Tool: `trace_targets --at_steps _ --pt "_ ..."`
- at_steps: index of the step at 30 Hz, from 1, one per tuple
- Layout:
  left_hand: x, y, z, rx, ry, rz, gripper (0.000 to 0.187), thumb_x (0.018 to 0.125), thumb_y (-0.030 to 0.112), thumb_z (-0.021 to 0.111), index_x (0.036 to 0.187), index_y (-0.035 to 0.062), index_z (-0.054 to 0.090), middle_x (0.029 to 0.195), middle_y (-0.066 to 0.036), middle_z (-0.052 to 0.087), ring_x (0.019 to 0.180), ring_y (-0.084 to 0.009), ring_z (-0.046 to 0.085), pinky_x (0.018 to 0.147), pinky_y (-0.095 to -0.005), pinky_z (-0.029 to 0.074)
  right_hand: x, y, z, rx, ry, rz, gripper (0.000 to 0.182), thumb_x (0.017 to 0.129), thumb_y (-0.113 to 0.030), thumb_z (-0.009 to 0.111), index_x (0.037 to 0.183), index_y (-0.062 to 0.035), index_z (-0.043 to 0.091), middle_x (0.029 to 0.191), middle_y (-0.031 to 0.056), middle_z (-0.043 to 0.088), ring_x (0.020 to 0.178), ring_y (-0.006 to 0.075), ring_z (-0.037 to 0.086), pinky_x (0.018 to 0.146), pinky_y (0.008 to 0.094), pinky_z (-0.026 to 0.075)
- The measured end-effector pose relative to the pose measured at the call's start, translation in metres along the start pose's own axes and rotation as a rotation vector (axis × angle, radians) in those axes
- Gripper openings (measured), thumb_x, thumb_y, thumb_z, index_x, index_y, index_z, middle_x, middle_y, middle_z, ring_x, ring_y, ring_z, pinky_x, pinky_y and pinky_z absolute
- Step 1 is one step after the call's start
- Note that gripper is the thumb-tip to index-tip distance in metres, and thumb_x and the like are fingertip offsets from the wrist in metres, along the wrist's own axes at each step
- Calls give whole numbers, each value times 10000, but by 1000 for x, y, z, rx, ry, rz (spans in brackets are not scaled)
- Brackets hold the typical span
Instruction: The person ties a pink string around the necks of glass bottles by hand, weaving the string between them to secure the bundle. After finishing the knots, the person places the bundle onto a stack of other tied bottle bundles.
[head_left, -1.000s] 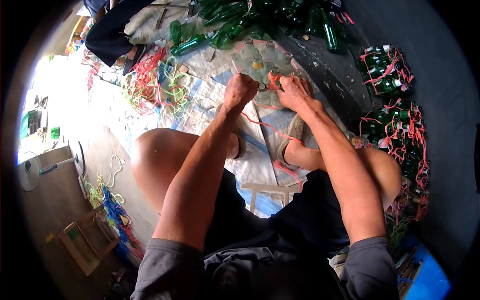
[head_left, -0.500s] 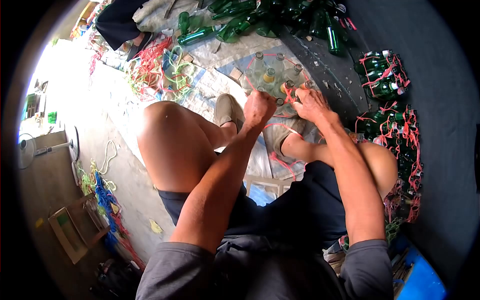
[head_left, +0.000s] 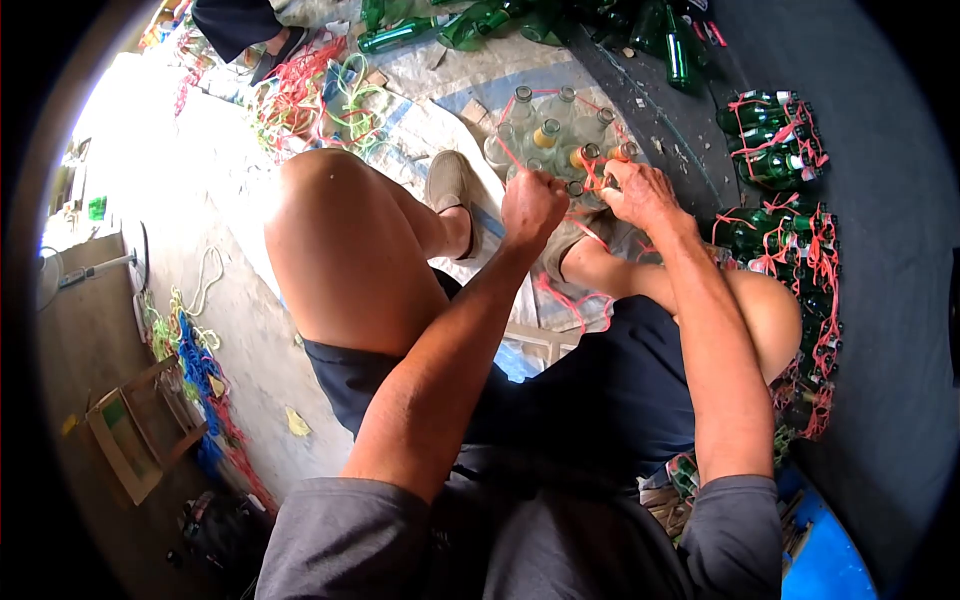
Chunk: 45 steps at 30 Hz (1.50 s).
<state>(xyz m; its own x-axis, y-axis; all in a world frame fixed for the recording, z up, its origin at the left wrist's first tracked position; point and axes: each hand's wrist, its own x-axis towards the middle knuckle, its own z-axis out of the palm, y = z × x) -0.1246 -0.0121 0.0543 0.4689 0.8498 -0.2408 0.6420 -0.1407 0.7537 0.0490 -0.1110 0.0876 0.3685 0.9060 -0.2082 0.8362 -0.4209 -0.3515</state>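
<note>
Several clear glass bottles (head_left: 546,134) stand upright in a cluster between my feet, with a pink cord (head_left: 508,147) running around them. At the near left of the cluster, my left hand (head_left: 534,207) is closed in a fist on the pink cord. My right hand (head_left: 642,194) is at the near right side, its thumb and fingers pinched on pink cord beside the bottle necks. Between the two hands, strands of the cord cross over the nearest necks. Some bottles have orange or yellow bands at the neck.
Loose green bottles (head_left: 676,55) lie at the top. Bundles of green bottles (head_left: 778,160) tied with pink cord line the right side. Tangled pink and green cords (head_left: 305,95) lie at upper left, near another person's foot (head_left: 280,45). A fan (head_left: 135,258) stands at left.
The view has shifted, so most things sit slightly higher in it. My left hand has moved slightly right and my right hand has turned a little, both still at the cord.
</note>
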Motion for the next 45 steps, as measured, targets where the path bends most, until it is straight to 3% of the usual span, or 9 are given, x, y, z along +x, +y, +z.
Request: trace_targets --at_steps 9,16,28,31,37,40,45 --pt "-4 -9 6 -19 42 80 245 864 219 631 902 35 789 857 -236 728 828 -433 728 766 -480 582 -4 -3 10 74 -15 115 242 859 -243 711 1020 -68 666 1057 253 721 1029 500 665 862 585 536" --pt "-17 -13 6 -57 108 133 233 888 213 631 919 47 791 869 -235 727 833 -435 724 762 -485 583 3 -2 18 72 -12 78 246 857 -216 724 1061 -85 682 1079 247 727 1054 493 673 892 569 552" --pt "-21 -17 11 -98 118 113 228 908 236 687 994 57 801 872 -205 753 801 -365 750 746 -413 580 -4 1 32 32 48 137 225 849 -178 748 1039 -91 667 1040 267 726 1028 497 682 879 580 557" --pt "-27 -12 9 -178 143 79 220 895 229 704 1003 64 803 843 -203 751 747 -327 752 711 -405 574 2 9 41 44 48 114 253 883 -233 746 1100 -119 684 1060 246 732 1025 485 685 866 571 550" --pt "-30 -28 21 -376 167 56 172 934 120 719 1024 -13 780 711 -63 720 625 -89 620 581 -281 478 0 7 39 45 19 126 290 904 -275 745 1154 -134 700 1092 217 741 1040 466 689 880 555 550" --pt "-31 -40 27 -545 138 44 170 960 92 713 1018 -59 764 737 17 674 658 -35 549 571 -231 422 -1 3 34 42 -4 147 296 900 -270 754 1155 -130 701 1099 210 741 1061 452 688 899 546 548" --pt "-36 -41 19 -771 76 -46 186 954 110 729 1001 -66 763 774 47 652 657 -41 536 577 -222 408 -2 -3 28 27 -17 150 313 894 -233 771 1176 -119 698 1150 206 731 1101 438 679 922 533 541"
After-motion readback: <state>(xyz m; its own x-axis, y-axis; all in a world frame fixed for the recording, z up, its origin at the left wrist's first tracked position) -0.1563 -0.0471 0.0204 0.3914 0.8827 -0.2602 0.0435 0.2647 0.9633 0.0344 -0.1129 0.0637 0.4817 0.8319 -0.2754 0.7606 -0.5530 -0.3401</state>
